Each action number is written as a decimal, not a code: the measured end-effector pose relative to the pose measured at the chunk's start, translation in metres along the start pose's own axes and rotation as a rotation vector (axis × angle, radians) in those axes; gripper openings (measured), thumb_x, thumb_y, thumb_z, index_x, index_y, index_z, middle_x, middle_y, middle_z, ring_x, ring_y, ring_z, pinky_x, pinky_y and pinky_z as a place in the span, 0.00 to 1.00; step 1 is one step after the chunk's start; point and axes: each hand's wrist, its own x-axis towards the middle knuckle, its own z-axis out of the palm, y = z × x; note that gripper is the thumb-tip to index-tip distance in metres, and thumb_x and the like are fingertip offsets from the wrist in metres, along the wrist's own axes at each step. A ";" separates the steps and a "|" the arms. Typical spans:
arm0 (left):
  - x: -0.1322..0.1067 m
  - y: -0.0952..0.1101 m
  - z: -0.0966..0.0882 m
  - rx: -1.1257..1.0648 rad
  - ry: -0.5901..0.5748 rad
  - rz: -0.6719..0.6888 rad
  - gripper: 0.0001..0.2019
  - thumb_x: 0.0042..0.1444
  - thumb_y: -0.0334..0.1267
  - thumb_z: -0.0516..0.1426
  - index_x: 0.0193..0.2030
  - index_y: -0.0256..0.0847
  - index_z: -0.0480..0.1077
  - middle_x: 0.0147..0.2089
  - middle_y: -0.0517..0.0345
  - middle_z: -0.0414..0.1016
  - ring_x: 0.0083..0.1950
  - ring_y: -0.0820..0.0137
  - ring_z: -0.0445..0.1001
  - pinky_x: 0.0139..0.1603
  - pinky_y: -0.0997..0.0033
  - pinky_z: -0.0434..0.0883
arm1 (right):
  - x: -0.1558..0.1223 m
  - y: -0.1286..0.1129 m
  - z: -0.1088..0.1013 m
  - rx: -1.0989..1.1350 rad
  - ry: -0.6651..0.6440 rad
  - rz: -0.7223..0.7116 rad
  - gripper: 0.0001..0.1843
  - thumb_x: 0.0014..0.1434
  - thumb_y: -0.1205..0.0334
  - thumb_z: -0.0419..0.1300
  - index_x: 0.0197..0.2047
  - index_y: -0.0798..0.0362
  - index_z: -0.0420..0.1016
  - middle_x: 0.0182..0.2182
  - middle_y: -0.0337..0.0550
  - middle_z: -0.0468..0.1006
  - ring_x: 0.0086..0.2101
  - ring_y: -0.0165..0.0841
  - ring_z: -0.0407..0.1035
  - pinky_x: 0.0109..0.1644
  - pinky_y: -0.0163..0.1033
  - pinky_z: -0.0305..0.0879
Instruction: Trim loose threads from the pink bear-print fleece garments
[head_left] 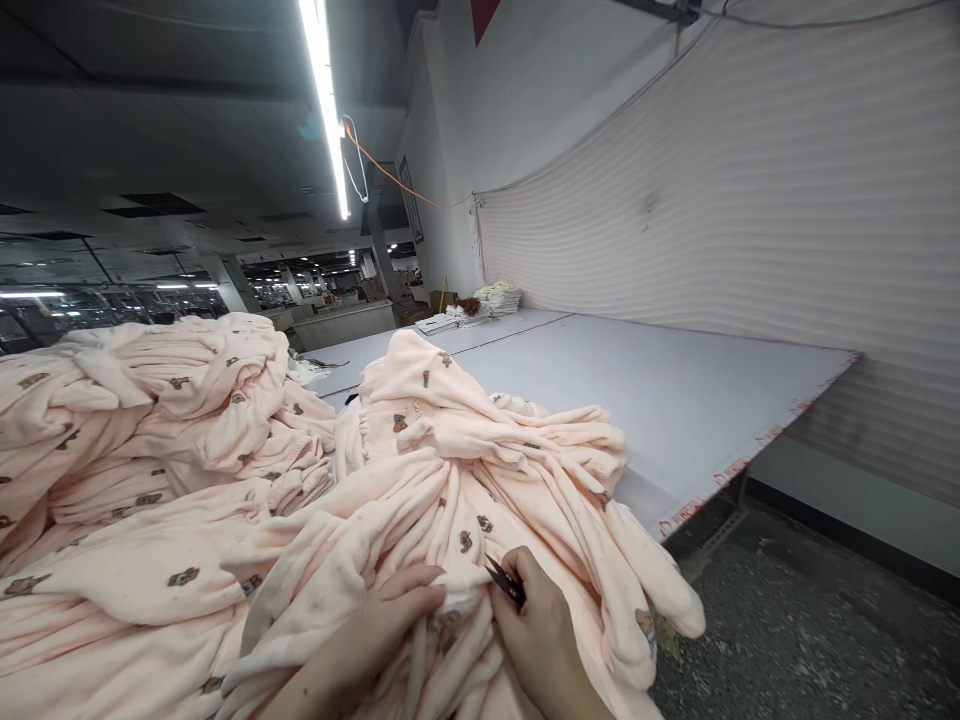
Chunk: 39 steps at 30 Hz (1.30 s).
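Your left hand [375,625] and right hand [544,640] sit right at the bottom edge, both on the peach fleece.

Going by size from there: that ribbed pale sheet [750,200] hanging on your right covers pretty much the whole wall. Under it runs the long white table [660,390], bare on that side, with its near edge a bit frayed and red-marked. On your left there's a big heap [150,420] of the same peach fleece with little brown bear prints. Just beside it, dead centre, is the bunched-up fleece garment [465,470] you're working on; it spills off the table's front edge towards you.

Smaller stuff: a light strip [324,100] on the ceiling, and a folded stack [501,297] way down at the table's far end.

Your left hand's fingers are together and pressed flat on the garment, tips touching a whitish fold [459,597]. Can't tell if your thumb is pinching it, since it's hidden. Your right hand is closed around small black snips [504,580], whose tips point up-left, just beside that fold. Whether the blades are parted is too small to call.
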 end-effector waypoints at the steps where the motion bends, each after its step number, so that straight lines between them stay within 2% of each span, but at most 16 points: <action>1: 0.002 0.000 -0.002 -0.089 0.011 -0.037 0.12 0.49 0.41 0.59 0.40 0.42 0.76 0.48 0.55 0.74 0.57 0.58 0.64 0.58 0.65 0.59 | 0.003 -0.002 -0.001 0.009 -0.035 -0.003 0.06 0.57 0.66 0.53 0.29 0.49 0.61 0.23 0.34 0.69 0.26 0.32 0.66 0.31 0.33 0.58; 4: 0.006 -0.002 -0.003 -0.292 -0.088 -0.028 0.10 0.49 0.42 0.59 0.34 0.38 0.75 0.39 0.55 0.74 0.47 0.61 0.68 0.50 0.66 0.64 | 0.003 -0.008 -0.008 0.070 -0.140 -0.046 0.02 0.56 0.62 0.59 0.33 0.50 0.69 0.29 0.36 0.74 0.31 0.33 0.70 0.34 0.33 0.61; 8: 0.006 -0.004 0.000 -0.364 -0.178 0.025 0.08 0.51 0.41 0.58 0.29 0.37 0.73 0.31 0.58 0.71 0.37 0.67 0.67 0.41 0.70 0.65 | -0.004 -0.013 -0.018 0.018 -0.122 -0.177 0.10 0.59 0.59 0.58 0.45 0.47 0.74 0.37 0.40 0.77 0.37 0.36 0.72 0.39 0.35 0.63; 11: 0.006 -0.003 0.000 -0.372 -0.220 0.011 0.08 0.51 0.39 0.58 0.32 0.36 0.75 0.32 0.57 0.72 0.37 0.68 0.67 0.42 0.70 0.65 | -0.003 -0.017 -0.021 -0.016 -0.131 -0.110 0.10 0.63 0.58 0.54 0.40 0.47 0.77 0.34 0.41 0.78 0.36 0.36 0.73 0.38 0.35 0.64; 13: 0.005 -0.002 -0.001 -0.368 -0.236 0.011 0.09 0.51 0.39 0.59 0.32 0.35 0.75 0.34 0.56 0.73 0.38 0.68 0.67 0.42 0.70 0.65 | -0.001 -0.018 -0.022 0.030 -0.167 -0.083 0.10 0.62 0.57 0.56 0.40 0.48 0.78 0.35 0.40 0.79 0.37 0.35 0.74 0.39 0.34 0.64; 20: 0.001 0.001 -0.003 -0.336 -0.294 0.033 0.12 0.52 0.45 0.61 0.33 0.35 0.76 0.32 0.58 0.74 0.38 0.67 0.70 0.43 0.70 0.66 | -0.007 -0.020 -0.027 -0.034 -0.170 -0.166 0.11 0.63 0.57 0.54 0.43 0.47 0.76 0.36 0.41 0.79 0.37 0.35 0.74 0.39 0.35 0.65; 24: -0.001 0.003 -0.002 -0.319 -0.343 0.053 0.14 0.54 0.45 0.60 0.40 0.37 0.77 0.38 0.55 0.76 0.44 0.65 0.72 0.48 0.68 0.66 | -0.019 -0.024 -0.021 -0.224 -0.092 -0.292 0.09 0.59 0.58 0.57 0.42 0.47 0.75 0.34 0.42 0.77 0.31 0.37 0.73 0.33 0.36 0.62; 26: -0.003 0.006 -0.004 -0.252 -0.381 0.078 0.13 0.53 0.44 0.60 0.41 0.39 0.76 0.40 0.55 0.76 0.45 0.64 0.72 0.49 0.68 0.66 | -0.020 -0.025 -0.019 -0.274 -0.073 -0.281 0.09 0.61 0.59 0.55 0.41 0.47 0.76 0.33 0.42 0.77 0.30 0.36 0.72 0.32 0.36 0.60; 27: -0.005 0.007 -0.006 -0.186 -0.364 0.108 0.12 0.52 0.44 0.61 0.40 0.39 0.76 0.39 0.57 0.75 0.44 0.65 0.72 0.48 0.68 0.66 | -0.020 -0.024 -0.020 -0.240 -0.087 -0.250 0.09 0.62 0.59 0.54 0.40 0.47 0.76 0.33 0.42 0.77 0.31 0.36 0.72 0.33 0.36 0.60; 29: -0.007 0.012 -0.013 -0.089 -0.191 0.180 0.11 0.51 0.45 0.62 0.38 0.40 0.74 0.36 0.60 0.74 0.42 0.66 0.71 0.45 0.70 0.66 | -0.017 -0.018 -0.024 -0.086 -0.126 -0.140 0.09 0.62 0.58 0.54 0.38 0.48 0.75 0.32 0.40 0.77 0.33 0.35 0.72 0.35 0.34 0.61; 31: -0.008 0.017 -0.022 -0.163 0.056 0.229 0.13 0.54 0.47 0.59 0.41 0.42 0.71 0.35 0.62 0.72 0.41 0.67 0.70 0.44 0.70 0.66 | -0.013 -0.005 -0.029 0.079 -0.115 0.003 0.10 0.62 0.54 0.55 0.35 0.49 0.73 0.31 0.39 0.76 0.33 0.35 0.71 0.37 0.35 0.62; 32: -0.008 0.018 -0.024 -0.252 0.144 0.234 0.14 0.56 0.49 0.56 0.44 0.43 0.69 0.36 0.61 0.72 0.40 0.67 0.71 0.44 0.70 0.66 | -0.011 0.003 -0.030 0.148 -0.091 0.070 0.11 0.61 0.52 0.56 0.33 0.50 0.71 0.29 0.38 0.74 0.32 0.35 0.69 0.37 0.35 0.62; 34: -0.006 0.017 -0.023 -0.327 0.201 0.271 0.14 0.59 0.49 0.51 0.46 0.44 0.66 0.35 0.60 0.72 0.38 0.66 0.71 0.41 0.68 0.66 | -0.007 0.016 -0.030 0.254 -0.052 0.157 0.14 0.59 0.50 0.56 0.29 0.51 0.65 0.26 0.36 0.69 0.30 0.34 0.66 0.35 0.36 0.62; 36: -0.002 0.013 -0.010 -0.076 0.160 0.364 0.12 0.55 0.46 0.54 0.43 0.43 0.67 0.33 0.60 0.71 0.36 0.65 0.70 0.40 0.67 0.65 | -0.004 0.022 -0.026 0.329 -0.051 0.184 0.16 0.58 0.49 0.54 0.27 0.50 0.61 0.24 0.35 0.65 0.29 0.34 0.65 0.34 0.35 0.62; 39: 0.004 0.006 0.014 0.523 0.032 0.515 0.05 0.47 0.37 0.59 0.34 0.43 0.71 0.33 0.57 0.72 0.39 0.61 0.69 0.45 0.61 0.63 | -0.002 0.020 -0.022 0.363 -0.051 0.169 0.13 0.59 0.52 0.53 0.27 0.50 0.61 0.25 0.36 0.67 0.31 0.34 0.67 0.36 0.36 0.63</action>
